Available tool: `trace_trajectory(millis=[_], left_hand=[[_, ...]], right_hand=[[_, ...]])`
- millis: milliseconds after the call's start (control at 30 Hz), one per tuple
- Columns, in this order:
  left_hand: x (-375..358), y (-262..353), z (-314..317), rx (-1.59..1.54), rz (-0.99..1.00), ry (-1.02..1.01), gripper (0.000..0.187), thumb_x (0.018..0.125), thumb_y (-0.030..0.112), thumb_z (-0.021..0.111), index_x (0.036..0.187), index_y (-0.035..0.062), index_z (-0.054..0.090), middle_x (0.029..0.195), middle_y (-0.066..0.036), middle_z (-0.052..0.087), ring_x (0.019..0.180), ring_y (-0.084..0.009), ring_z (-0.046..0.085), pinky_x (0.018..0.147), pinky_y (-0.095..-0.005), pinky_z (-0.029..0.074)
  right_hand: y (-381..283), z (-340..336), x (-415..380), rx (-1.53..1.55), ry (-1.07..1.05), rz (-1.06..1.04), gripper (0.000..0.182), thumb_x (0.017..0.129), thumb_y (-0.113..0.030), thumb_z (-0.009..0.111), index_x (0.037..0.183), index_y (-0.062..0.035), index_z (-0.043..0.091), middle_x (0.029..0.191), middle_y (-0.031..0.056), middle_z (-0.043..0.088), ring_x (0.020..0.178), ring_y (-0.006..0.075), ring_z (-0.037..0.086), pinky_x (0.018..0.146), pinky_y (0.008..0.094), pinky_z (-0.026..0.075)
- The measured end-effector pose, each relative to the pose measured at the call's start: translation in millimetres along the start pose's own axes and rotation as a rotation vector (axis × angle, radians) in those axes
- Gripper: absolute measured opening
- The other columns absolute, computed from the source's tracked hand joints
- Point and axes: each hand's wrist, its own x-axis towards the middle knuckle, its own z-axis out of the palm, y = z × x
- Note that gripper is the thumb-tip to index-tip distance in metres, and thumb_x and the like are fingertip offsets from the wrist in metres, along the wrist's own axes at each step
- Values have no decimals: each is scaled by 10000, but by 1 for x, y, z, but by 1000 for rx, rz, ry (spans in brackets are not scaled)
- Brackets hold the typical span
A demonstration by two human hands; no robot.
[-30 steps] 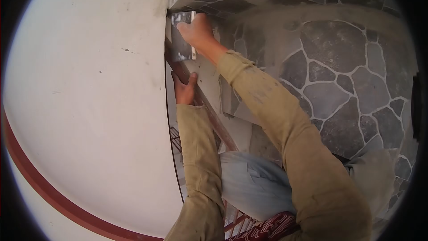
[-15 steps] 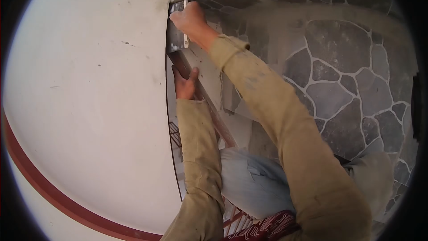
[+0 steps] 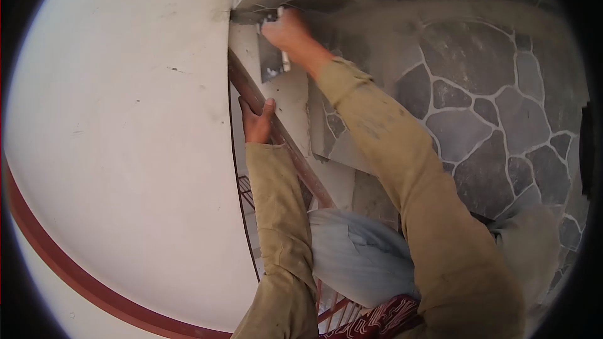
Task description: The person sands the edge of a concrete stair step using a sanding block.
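Note:
My right hand [image 3: 291, 32] is closed round the handle of a plastering trowel [image 3: 271, 61]. Its flat metal blade, smeared with pale material, overlaps the pale wall strip beside the stonework. Lower down, my left hand [image 3: 256, 124] grips a reddish-brown rail [image 3: 304, 169], with the thumb on one side and the fingers on the other. The rail slants from the edge of the big white panel down toward my leg.
A large white curved panel [image 3: 125, 119] with a red border [image 3: 75, 282] fills the left. Grey stone facing [image 3: 468, 56] with light joints covers the right. My jeans-clad leg [image 3: 358, 251] is below, near red bars [image 3: 336, 311].
My right hand and the trowel have moved right, away from the white panel's edge, uncovering the rail's upper end. My left hand stays on the rail.

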Motion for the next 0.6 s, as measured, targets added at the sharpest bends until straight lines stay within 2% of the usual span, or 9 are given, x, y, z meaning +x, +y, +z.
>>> trace_trajectory(millis=[100, 200, 300, 367, 400, 433, 500, 533, 600], left_hand=[[2, -10, 0, 42, 44, 30, 948, 857, 246, 718, 1488, -105, 104, 1448, -266, 389, 1328, -318, 413, 1106, -344, 310], [8, -16, -3, 95, 50, 69, 952, 852, 248, 723, 1489, -102, 108, 1461, -266, 370, 1338, -321, 398, 1108, -347, 306], [4, -13, -1, 208, 67, 103, 954, 851, 250, 720, 1490, -101, 104, 1475, -271, 348, 1356, -320, 377, 1123, -349, 284], [-4, 5, 3, 1, 15, -1, 963, 843, 252, 726, 1491, -101, 107, 1497, -276, 315, 1396, -322, 324, 1146, -350, 244], [-3, -1, 2, 4, 12, -6, 963, 843, 252, 726, 1491, -101, 107, 1497, -276, 315, 1396, -322, 324, 1146, -350, 244], [1, -8, -1, 78, 21, 30, 958, 844, 249, 727, 1489, -101, 112, 1486, -270, 333, 1387, -321, 334, 1144, -351, 248], [10, -15, -3, 150, 36, 64, 953, 845, 246, 728, 1488, -101, 116, 1475, -265, 352, 1378, -319, 345, 1141, -352, 252], [12, -17, -3, 152, 79, 65, 953, 841, 244, 734, 1486, -103, 123, 1458, -259, 373, 1360, -319, 364, 1130, -354, 269], [6, -17, -2, 152, 111, 70, 953, 838, 242, 739, 1484, -105, 130, 1441, -254, 395, 1343, -319, 384, 1119, -356, 285]], right_hand=[[-4, -15, -9, 27, -87, 74, 309, 717, -164, 680, 862, 106, 642, 810, 172, 663, 731, 231, 633, 671, 359, 500], [-8, -7, -14, 335, -172, 29, 272, 713, -127, 679, 836, 112, 637, 778, 149, 651, 679, 226, 612, 642, 358, 490], [-16, 21, -12, 429, -158, 12, 312, 716, -115, 696, 881, 140, 628, 842, 163, 658, 738, 239, 627, 680, 374, 502], [-33, 32, -16, 277, 91, 82, 373, 726, -148, 726, 932, 148, 629, 906, 186, 676, 817, 261, 655, 733, 390, 510], [-30, 26, -13, 340, -55, 121, 396, 742, -182, 737, 964, 132, 641, 947, 222, 691, 893, 276, 674, 790, 402, 506], [-29, 24, -17, 344, -47, 124, 396, 742, -182, 737, 964, 132, 641, 947, 222, 691, 893, 276, 674, 790, 402, 506], [-25, 27, -33, 198, -7, 42, 381, 759, -191, 723, 958, 124, 645, 923, 214, 686, 864, 226, 670, 739, 386, 513], [-27, 29, -42, 153, 47, 15, 300, 776, -188, 687, 844, 102, 653, 778, 198, 668, 754, 199, 663, 652, 386, 510], [-14, 49, -28, 193, 83, -51, 274, 781, -186, 671, 780, 86, 645, 710, 196, 651, 693, 217, 663, 622, 396, 503]])
